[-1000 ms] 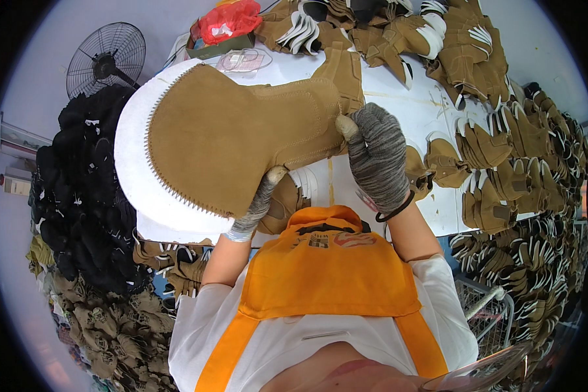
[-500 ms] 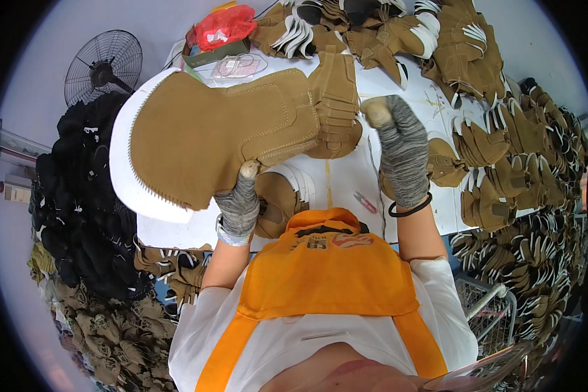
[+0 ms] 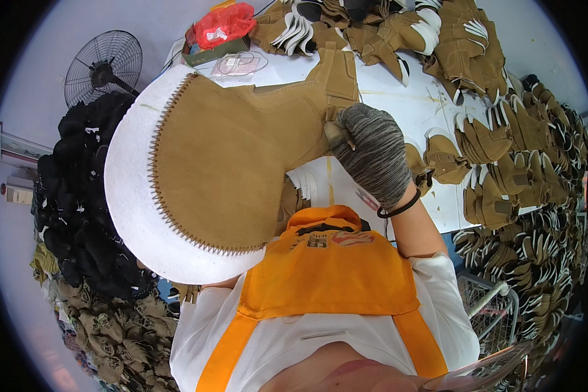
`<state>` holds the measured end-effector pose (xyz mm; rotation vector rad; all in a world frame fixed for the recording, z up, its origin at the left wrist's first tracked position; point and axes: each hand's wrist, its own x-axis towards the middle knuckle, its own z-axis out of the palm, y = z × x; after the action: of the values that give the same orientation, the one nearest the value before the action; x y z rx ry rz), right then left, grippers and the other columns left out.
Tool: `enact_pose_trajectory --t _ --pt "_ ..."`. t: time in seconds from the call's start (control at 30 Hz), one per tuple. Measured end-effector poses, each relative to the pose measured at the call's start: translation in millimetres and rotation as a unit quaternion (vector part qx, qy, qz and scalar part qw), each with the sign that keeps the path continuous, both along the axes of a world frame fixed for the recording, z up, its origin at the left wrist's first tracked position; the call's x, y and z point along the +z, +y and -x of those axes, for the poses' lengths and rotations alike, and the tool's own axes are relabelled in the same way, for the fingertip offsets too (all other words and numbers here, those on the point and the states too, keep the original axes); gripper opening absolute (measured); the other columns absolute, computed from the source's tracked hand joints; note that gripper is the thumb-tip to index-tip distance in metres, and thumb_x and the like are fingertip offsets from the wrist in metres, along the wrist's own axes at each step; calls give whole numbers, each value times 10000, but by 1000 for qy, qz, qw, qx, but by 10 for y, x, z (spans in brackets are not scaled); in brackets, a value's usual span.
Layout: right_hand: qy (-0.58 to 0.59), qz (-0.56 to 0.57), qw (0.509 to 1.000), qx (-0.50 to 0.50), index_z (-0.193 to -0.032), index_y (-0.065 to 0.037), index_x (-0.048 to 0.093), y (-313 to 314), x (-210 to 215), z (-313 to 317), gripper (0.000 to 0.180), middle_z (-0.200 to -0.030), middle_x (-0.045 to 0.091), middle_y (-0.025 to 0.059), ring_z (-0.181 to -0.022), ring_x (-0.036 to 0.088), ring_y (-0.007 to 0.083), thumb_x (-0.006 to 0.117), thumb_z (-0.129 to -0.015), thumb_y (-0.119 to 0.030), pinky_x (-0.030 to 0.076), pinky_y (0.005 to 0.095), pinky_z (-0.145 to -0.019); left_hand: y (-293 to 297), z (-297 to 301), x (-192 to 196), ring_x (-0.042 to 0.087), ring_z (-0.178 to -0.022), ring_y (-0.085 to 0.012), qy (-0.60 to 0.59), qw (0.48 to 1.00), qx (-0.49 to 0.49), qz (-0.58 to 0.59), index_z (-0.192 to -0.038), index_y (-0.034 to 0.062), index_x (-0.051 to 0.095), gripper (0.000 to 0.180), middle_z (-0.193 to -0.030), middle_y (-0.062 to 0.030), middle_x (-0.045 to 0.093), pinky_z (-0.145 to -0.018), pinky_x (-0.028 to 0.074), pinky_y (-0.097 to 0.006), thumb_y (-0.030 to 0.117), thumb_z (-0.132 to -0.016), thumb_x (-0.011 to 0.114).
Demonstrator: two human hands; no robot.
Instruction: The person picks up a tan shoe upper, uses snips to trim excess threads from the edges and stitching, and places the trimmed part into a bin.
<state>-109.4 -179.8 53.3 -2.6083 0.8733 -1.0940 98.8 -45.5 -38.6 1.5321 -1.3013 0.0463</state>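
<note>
Suede, tan and napped, forms the large boot upper, its curved edge zigzag-stitched to thick white felt; it is raised above the white table's near edge. The right hand (grey knit glove) pinches its narrow end. The left hand is hidden behind it, grip untellable. Tan pieces crowd the table's far and right edges; a fan stands beyond its left corner.

Lighting is bright, even and diffuse from overhead, with only soft shadows and mild glare on the white table. Focus is sharp centrally; fisheye bending and dark vignetting crowd the rim, softening detail there.
</note>
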Motion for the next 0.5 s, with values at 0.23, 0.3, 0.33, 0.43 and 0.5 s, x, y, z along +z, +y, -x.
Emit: enact_pose_trajectory --t 0.23,0.3,0.33,0.43,0.5 --pt "-129 -130 977 -108 -890 -20 626 -204 -86 174 173 -783 609 130 -715 601 257 651 -828 -179 495 357 -653 -32 99 47 512 -1129 -251 92 995 4 37 -1269 -24 467 485 -1262 -143 526 -972 403 -375 183 -872 651" --pt "-155 -158 975 -19 -903 -17 637 -123 -145 108 175 -781 616 124 -717 611 237 653 -836 -177 498 339 -654 -73 127 128 516 -1121 -250 120 989 2 85 -1264 -27 470 475 -1257 -143 530 -969 406 -377 184 -876 645" --pt "-168 -172 970 26 -910 -15 642 -77 -168 70 176 -779 620 122 -718 617 228 654 -841 -176 499 330 -654 -80 118 100 518 -1117 -248 105 990 14 90 -1259 -29 472 469 -1254 -143 531 -968 408 -377 183 -877 643" --pt "-155 -167 973 44 -930 -19 659 30 -116 -20 164 -767 626 110 -696 622 212 651 -840 -155 503 328 -662 -67 82 -19 520 -1113 -245 66 994 22 78 -1247 -32 479 449 -1253 -144 531 -965 412 -378 175 -880 635" --pt "-164 -98 980 61 -954 -54 676 71 9 -51 169 -750 626 103 -647 607 228 668 -801 -123 491 331 -618 -58 75 -37 524 -1114 -242 29 997 22 71 -1247 -25 490 462 -1249 -134 540 -964 412 -372 190 -871 652"
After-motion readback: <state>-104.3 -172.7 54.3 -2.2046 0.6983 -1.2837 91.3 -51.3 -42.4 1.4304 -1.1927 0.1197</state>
